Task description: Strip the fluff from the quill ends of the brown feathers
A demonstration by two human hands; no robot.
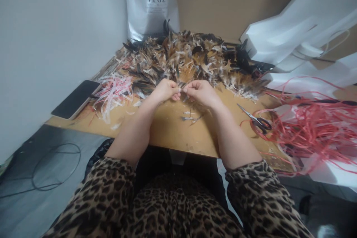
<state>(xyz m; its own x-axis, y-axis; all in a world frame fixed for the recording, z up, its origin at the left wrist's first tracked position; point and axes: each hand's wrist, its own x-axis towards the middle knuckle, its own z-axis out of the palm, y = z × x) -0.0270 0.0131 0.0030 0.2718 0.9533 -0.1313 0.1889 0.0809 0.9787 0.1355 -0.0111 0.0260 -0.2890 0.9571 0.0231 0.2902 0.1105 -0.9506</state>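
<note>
My left hand point(168, 90) and my right hand point(201, 92) meet over the front of the table, fingertips almost touching. Both are closed in a pinch on a small dark-striped feather point(181, 85); its lower end is hidden by the fingers. Just beyond them spreads a big heap of brown, black and white feathers point(192, 54). A few loose feather scraps point(191, 117) lie on the wooden tabletop point(178, 134) between my forearms.
On the left are a phone point(76, 98) and a pile of pink and white strips point(114, 91). Scissors point(258, 121) lie to the right, beside a tangle of red string point(315, 126). White bags point(152, 3) stand behind. A black cable point(55, 184) loops on the floor.
</note>
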